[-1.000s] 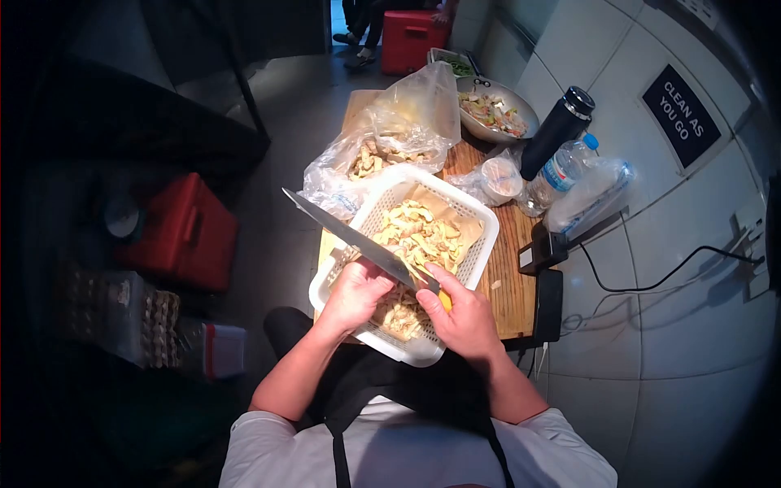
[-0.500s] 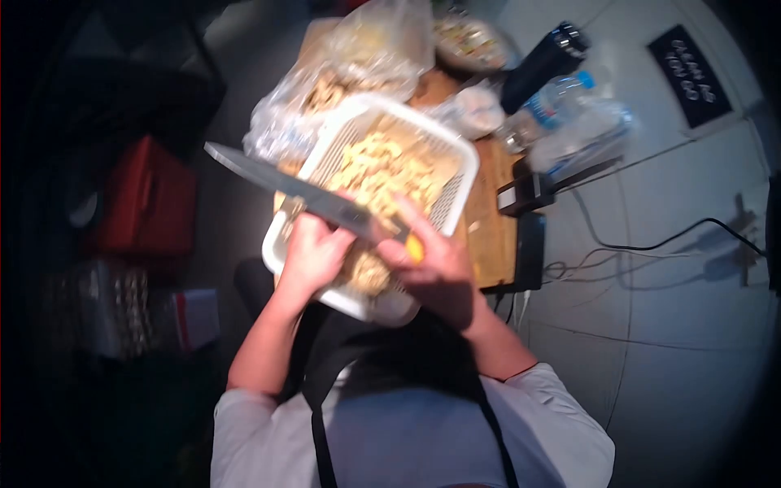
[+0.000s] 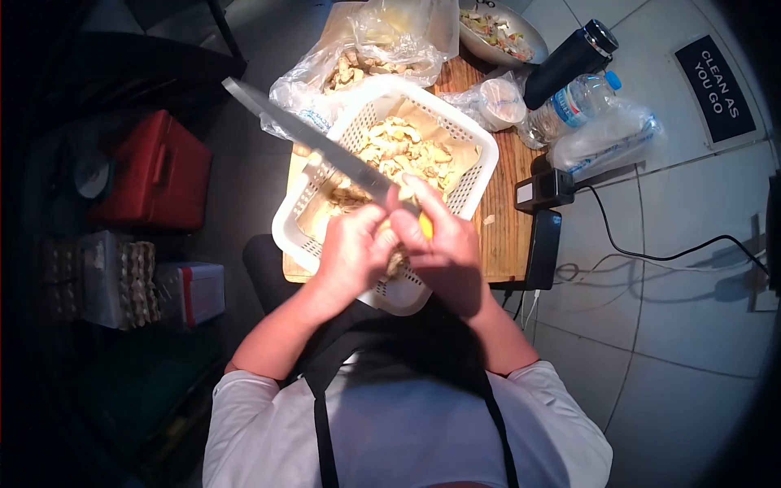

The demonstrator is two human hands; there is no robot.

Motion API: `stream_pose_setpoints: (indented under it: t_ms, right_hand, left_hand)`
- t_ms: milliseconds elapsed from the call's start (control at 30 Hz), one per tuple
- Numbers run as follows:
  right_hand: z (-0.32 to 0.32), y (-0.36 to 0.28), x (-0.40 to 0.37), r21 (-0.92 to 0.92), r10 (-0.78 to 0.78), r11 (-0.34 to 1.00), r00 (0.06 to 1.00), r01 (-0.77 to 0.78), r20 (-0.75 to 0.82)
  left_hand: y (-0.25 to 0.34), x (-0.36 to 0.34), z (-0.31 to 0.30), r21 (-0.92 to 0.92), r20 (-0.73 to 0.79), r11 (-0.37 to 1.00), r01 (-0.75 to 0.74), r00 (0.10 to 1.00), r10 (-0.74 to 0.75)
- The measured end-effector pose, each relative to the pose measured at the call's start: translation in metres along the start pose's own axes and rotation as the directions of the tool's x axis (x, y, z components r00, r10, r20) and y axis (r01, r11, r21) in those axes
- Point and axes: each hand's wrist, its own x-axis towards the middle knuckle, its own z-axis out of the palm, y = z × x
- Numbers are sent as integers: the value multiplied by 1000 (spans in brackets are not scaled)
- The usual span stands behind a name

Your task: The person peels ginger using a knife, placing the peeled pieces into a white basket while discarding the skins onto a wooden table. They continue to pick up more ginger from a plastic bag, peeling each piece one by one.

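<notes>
My right hand (image 3: 447, 248) is closed around the yellow handle (image 3: 425, 225) of a large knife, its long blade (image 3: 313, 142) slanting up to the left across a white plastic basket (image 3: 285, 218). Close against it, my left hand (image 3: 354, 248) is shut with the fingers pinched at the base of the blade, on what looks like a small piece of ginger, mostly hidden by the fingers. Pale cut ginger pieces (image 3: 407, 150) lie on brown paper inside the basket. Darker, unpeeled-looking bits (image 3: 396, 265) show below my hands.
Behind the basket, a plastic bag (image 3: 382, 41) of ginger sits on the wooden table (image 3: 508, 236). A pan (image 3: 504, 37) of chopped food, dark flask (image 3: 569, 65), water bottle (image 3: 569, 110) and wrapped cups (image 3: 500, 103) stand at the back right. A red case (image 3: 167, 179) is at left.
My left hand has moved right and up, meeting my right hand at the knife's base. The view has shifted slightly and is sharper; the knife stays in my right hand.
</notes>
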Motion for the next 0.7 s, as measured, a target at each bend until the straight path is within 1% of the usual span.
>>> stream_pose_setpoints:
  t_ms: [33, 67, 100, 133, 167, 200, 233, 300, 333, 367, 433, 467, 567, 600, 700]
  right_hand:
    - [-4, 3, 6, 42, 131, 990, 991, -133, 42]
    - [-7, 4, 9, 75, 179, 980, 982, -183, 57]
    - [-10, 4, 13, 107, 227, 966, 971, -234, 73]
    - [-12, 3, 13, 133, 197, 970, 978, -204, 61]
    - [-14, 2, 14, 161, 165, 972, 985, -171, 49]
    - [-17, 9, 13, 151, 205, 964, 973, -220, 106]
    - [-16, 13, 13, 170, 171, 968, 981, -185, 92]
    - [-13, 14, 9, 206, 113, 971, 992, -123, 62]
    - [-15, 7, 7, 264, 223, 932, 967, -248, 121]
    - [-14, 7, 5, 280, 207, 932, 972, -231, 114]
    - [-13, 10, 2, 312, 179, 928, 979, -202, 101]
    - [-15, 8, 0, 240, 134, 959, 988, -150, 79]
    - [-24, -1, -4, 165, 94, 981, 992, -106, 80]
    - [-24, -2, -7, 142, 85, 985, 994, -94, 62]
    - [-21, 0, -14, 37, 7, 999, 999, -9, 38]
  left_hand:
    - [14, -2, 3, 33, -21, 999, -35, 999, 35]
    - [21, -1, -1, 38, 18, 999, -2, 1000, 2]
    - [18, 0, -1, -181, 30, 982, 50, 999, -45]
    - [12, 1, -1, -391, 47, 915, 98, 995, -86]
    - [4, 4, -1, -581, 71, 802, 138, 990, -119]
    - [-6, 8, -7, -633, 108, 764, 123, 992, -70]
    - [-1, 12, -12, -735, 148, 646, 207, 978, -145]
    - [-9, 14, -14, -843, 184, 494, 213, 977, -107]
    - [-8, 15, -15, -884, 196, 410, 225, 974, -111]
    - [-4, 16, -15, -897, 184, 387, 214, 976, -113]
    - [-5, 21, -20, -899, 207, 381, 217, 976, -67]
    - [-7, 23, -22, -910, 196, 364, 200, 979, -47]
    - [-10, 28, -23, -971, 102, 220, 92, 994, 31]
    - [-3, 28, -23, -959, 72, 269, 95, 993, -94]
    - [4, 34, -23, -954, -3, 301, 9, 999, -37]
